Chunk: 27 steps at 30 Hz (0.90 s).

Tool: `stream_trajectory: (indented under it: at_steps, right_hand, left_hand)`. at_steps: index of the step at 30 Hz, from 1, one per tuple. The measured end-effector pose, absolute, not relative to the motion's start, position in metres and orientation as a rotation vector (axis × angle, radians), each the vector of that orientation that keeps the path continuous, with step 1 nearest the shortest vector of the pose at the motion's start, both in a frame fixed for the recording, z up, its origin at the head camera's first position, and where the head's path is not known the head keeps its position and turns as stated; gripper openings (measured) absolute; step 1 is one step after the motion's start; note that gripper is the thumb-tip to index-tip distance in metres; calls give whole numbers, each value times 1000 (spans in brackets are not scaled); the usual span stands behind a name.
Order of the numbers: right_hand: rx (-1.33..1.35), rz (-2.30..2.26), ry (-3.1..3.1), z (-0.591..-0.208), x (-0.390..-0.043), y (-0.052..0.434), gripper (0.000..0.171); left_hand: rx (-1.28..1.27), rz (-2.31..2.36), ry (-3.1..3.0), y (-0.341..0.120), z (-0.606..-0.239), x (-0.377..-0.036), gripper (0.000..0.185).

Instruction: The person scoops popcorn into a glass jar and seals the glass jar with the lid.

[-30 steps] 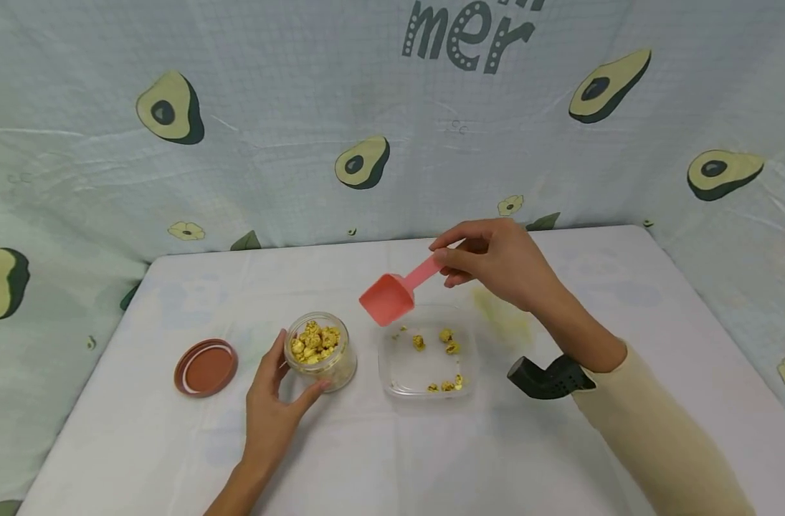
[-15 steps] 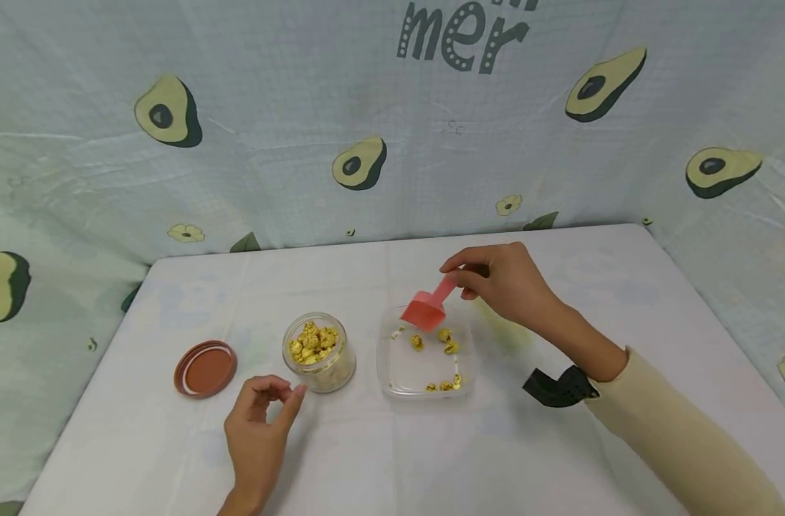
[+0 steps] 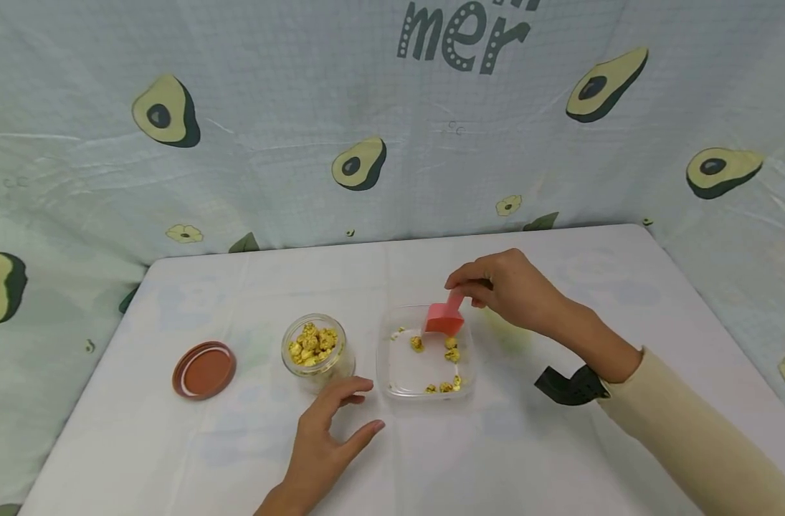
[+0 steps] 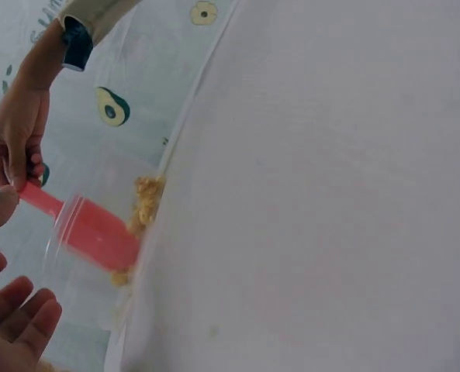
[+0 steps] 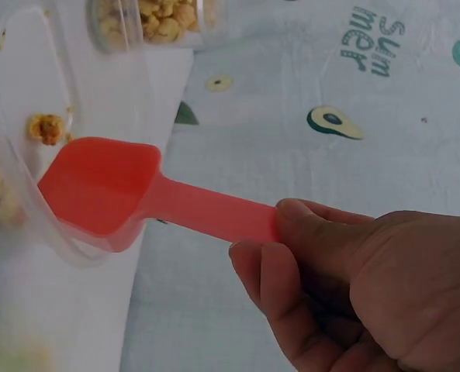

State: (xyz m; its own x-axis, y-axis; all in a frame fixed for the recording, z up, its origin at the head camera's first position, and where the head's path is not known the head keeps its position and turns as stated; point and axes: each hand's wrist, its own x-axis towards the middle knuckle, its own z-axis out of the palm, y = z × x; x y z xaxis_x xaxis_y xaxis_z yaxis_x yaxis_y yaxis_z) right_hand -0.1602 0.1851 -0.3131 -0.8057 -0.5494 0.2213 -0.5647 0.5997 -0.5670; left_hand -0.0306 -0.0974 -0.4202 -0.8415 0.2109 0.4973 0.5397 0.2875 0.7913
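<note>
My right hand (image 3: pixel 511 290) pinches the handle of a pink scoop (image 3: pixel 445 319) between thumb and fingers. The scoop's bowl dips into a clear plastic container (image 3: pixel 398 393) near its far right corner, and looks unfilled in the right wrist view. Several pieces of yellow popcorn (image 3: pixel 452 355) lie scattered in the container. My left hand (image 3: pixel 324 444), thumb and fingers spread apart, holds nothing; it hovers at the container's near left corner, in front of a glass jar (image 3: pixel 337 364). Popcorn fills the jar nearly to its rim. The left hand hides part of the jar's base.
A reddish-brown lid (image 3: pixel 204 370) lies upturned on the table to the left of the jar. The white-covered table (image 3: pixel 495 459) meets a hanging cloth (image 3: pixel 269 179) printed with avocados at the back. A black wrist device (image 3: pixel 569 387) sits on the right forearm.
The left hand has let go of the jar, drawn back, then moved right toward the container. The right hand has lowered the scoop into the container, shifting it to the right.
</note>
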Motion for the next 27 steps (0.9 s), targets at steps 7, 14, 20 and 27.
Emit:
stream_trajectory:
  at_steps: [7,14,20,27]
  right_hand:
    - [995,944,-2833,-306,-157,187,13]
    - [1022,925,-2861,-302,-153,184,12]
    - [1018,962,-2953,-301,-150,181,11]
    - [1033,982,-2952,-302,-150,180,10]
  left_hand:
    - [-619,-1621,-2295,-86,-439,-44,67]
    - [-575,-1686,-2287,-77,-444,-53,65]
    - [-543,-1732,-2302,-75,-448,-56,61]
    - [-558,-1719,-2314,-76,-453,-59,63]
